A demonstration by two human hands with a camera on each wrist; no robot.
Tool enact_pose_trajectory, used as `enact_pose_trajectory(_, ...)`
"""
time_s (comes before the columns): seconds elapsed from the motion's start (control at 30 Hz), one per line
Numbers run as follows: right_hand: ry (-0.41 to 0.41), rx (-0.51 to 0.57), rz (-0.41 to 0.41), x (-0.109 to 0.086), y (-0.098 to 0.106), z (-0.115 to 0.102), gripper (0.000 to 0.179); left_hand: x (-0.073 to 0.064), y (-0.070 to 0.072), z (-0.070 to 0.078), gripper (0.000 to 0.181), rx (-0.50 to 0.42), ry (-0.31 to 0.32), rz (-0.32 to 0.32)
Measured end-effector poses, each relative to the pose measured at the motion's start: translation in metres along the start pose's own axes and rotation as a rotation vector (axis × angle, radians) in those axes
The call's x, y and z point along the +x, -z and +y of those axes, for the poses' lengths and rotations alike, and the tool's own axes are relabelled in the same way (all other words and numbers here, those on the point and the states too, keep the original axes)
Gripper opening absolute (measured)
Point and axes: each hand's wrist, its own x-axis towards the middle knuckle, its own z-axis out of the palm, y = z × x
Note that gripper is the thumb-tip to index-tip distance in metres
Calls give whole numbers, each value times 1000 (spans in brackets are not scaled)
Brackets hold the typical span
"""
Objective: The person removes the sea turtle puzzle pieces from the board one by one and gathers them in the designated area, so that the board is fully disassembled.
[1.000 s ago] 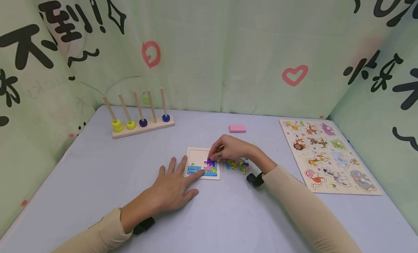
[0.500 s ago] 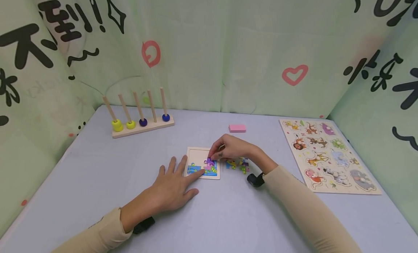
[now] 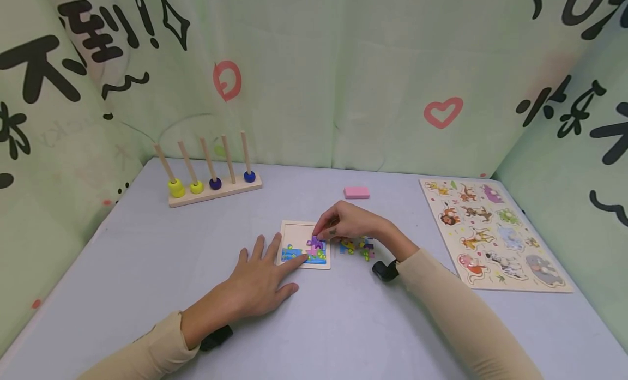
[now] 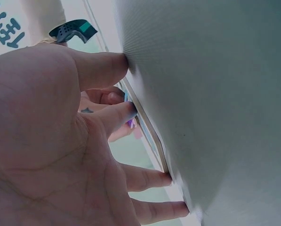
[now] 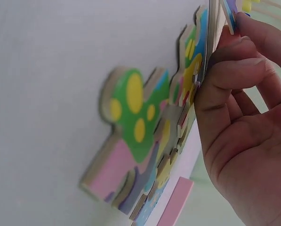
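A small wooden puzzle tray [image 3: 296,230] lies mid-table, its near part filled with blue, green and pink jigsaw pieces. My left hand [image 3: 260,282] is spread flat, with one fingertip on the pieces at the tray's near side and other fingertips around its left edge. Over the tray's right half, my right hand [image 3: 347,222] pinches a purple jigsaw piece [image 3: 315,242] between thumb and fingers. In the right wrist view that jigsaw piece [image 5: 230,13] stands tilted at the fingertips. Loose jigsaw pieces [image 3: 366,250] lie right of the tray, partly hidden under the right hand.
Behind the right hand sits a pink block [image 3: 356,193]. A peg stand [image 3: 221,192] with yellow and blue beads is at the back left. Along the right side lies a large animal puzzle board [image 3: 444,241]. Green printed curtains [image 3: 382,80] enclose the table.
The purple jigsaw piece in my right fingers has tilted and shifted very slightly away from me. My left hand has stayed where it was.
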Motion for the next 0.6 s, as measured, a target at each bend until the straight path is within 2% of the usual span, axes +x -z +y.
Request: enact_pose_trajectory(0.6, 26, 44, 7, 2, -2, 7, 11, 1, -1, -1, 58, -4, 5, -21)
